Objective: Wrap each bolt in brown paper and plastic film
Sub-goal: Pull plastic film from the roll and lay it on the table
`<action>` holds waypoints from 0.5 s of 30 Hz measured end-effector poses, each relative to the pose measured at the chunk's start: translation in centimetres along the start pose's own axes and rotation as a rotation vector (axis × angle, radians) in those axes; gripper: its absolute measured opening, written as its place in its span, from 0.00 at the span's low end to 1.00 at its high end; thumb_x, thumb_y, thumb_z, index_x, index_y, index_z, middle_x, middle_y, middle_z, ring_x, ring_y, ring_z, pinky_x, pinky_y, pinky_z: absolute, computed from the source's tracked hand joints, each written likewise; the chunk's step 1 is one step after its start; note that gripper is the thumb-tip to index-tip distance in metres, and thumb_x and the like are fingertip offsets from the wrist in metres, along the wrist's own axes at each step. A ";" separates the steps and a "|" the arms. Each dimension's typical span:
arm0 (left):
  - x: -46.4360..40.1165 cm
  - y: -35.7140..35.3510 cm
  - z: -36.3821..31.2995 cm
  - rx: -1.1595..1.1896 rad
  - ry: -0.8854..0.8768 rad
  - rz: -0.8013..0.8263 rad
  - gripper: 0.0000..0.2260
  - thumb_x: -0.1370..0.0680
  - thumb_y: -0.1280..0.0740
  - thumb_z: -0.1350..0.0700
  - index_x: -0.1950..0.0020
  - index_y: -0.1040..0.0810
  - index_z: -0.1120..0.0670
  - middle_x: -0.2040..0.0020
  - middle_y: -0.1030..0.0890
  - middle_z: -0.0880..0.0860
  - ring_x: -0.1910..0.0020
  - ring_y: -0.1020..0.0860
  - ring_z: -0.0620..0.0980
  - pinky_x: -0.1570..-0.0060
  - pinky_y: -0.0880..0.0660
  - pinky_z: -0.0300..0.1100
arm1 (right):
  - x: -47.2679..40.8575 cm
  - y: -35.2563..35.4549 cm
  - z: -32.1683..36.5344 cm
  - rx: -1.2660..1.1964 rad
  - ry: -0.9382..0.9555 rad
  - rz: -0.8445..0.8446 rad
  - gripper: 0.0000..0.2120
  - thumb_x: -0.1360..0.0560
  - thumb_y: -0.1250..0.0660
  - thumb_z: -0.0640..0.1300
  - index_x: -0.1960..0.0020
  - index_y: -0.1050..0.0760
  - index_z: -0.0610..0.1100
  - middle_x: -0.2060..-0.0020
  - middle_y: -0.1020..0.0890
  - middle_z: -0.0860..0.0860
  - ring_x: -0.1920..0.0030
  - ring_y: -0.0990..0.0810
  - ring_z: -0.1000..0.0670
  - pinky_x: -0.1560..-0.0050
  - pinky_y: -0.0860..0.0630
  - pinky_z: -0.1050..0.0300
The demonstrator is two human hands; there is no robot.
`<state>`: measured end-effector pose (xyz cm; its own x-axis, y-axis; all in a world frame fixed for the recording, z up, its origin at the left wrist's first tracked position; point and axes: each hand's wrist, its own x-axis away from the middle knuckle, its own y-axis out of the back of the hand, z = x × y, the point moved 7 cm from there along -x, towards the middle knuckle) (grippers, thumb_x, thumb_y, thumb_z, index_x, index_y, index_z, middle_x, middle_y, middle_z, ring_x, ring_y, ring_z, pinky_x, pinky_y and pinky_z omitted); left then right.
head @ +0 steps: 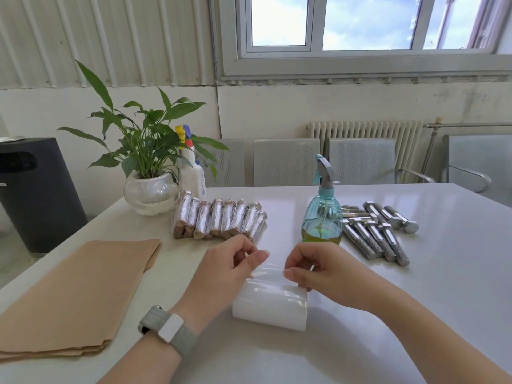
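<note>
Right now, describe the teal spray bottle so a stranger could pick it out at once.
On the white table, look right of centre, just left of the pile of bare steel bolts. There stands the translucent teal plastic spray bottle, upright, with yellowish liquid at its bottom. Unlike the white spray bottle beside the potted green plant, it is see-through.

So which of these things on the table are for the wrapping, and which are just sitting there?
For the job: film roll, brown paper, bare bolts, wrapped bolts, both hands.
Just there: plant, teal sprayer, white spray bottle.

Industrial waiting room: corrugated metal wall (110, 37), metal bench seats (286, 162).
</note>
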<state>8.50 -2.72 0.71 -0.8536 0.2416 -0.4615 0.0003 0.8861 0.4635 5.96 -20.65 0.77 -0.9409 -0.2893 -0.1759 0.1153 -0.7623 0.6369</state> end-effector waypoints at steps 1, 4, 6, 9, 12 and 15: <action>0.0 0.1 0.0 0.005 -0.004 -0.002 0.14 0.30 0.33 0.35 0.60 0.23 0.45 0.73 0.28 0.49 0.68 0.20 0.50 0.69 0.33 0.32 | 0.0 0.2 0.1 -0.001 0.008 -0.010 0.05 0.24 0.29 0.44 0.58 0.20 0.51 0.67 0.19 0.54 0.66 0.21 0.56 0.58 0.20 0.58; 0.1 0.4 -0.3 0.025 -0.034 0.001 0.13 0.29 0.32 0.37 0.61 0.21 0.46 0.73 0.25 0.52 0.71 0.21 0.48 0.70 0.33 0.29 | 0.1 0.5 0.4 -0.019 0.017 -0.012 0.06 0.24 0.29 0.45 0.58 0.19 0.53 0.66 0.17 0.52 0.65 0.19 0.55 0.57 0.19 0.58; 0.1 0.4 -0.3 0.077 -0.025 0.007 0.11 0.28 0.33 0.40 0.62 0.22 0.46 0.75 0.26 0.48 0.72 0.20 0.47 0.69 0.31 0.28 | 0.1 0.6 0.5 -0.036 0.014 -0.006 0.06 0.23 0.30 0.44 0.58 0.19 0.52 0.66 0.17 0.51 0.64 0.19 0.52 0.57 0.19 0.59; 0.0 0.3 -0.1 0.075 -0.038 0.023 0.11 0.26 0.35 0.41 0.61 0.24 0.46 0.76 0.27 0.45 0.71 0.19 0.47 0.68 0.27 0.33 | 0.0 0.7 0.6 -0.056 0.010 -0.013 0.04 0.22 0.31 0.43 0.55 0.19 0.48 0.68 0.18 0.52 0.64 0.19 0.53 0.58 0.19 0.59; 0.0 0.3 -0.2 0.043 -0.087 0.037 0.13 0.22 0.39 0.40 0.61 0.27 0.46 0.74 0.25 0.47 0.70 0.18 0.47 0.67 0.28 0.31 | 0.0 0.6 0.8 -0.059 0.017 -0.017 0.04 0.22 0.31 0.42 0.54 0.18 0.46 0.69 0.18 0.53 0.66 0.20 0.56 0.60 0.20 0.61; -0.1 0.1 -0.4 0.009 -0.112 0.067 0.18 0.20 0.44 0.36 0.61 0.29 0.46 0.67 0.21 0.48 0.70 0.19 0.46 0.67 0.27 0.34 | 0.1 0.6 1.0 -0.065 0.021 -0.025 0.04 0.22 0.32 0.42 0.54 0.19 0.45 0.69 0.19 0.54 0.66 0.20 0.56 0.61 0.20 0.61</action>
<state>8.39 -2.80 1.08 -0.7882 0.3421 -0.5115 0.0601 0.8700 0.4893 5.64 -20.58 1.87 -0.9371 -0.2809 -0.2073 0.1125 -0.8051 0.5824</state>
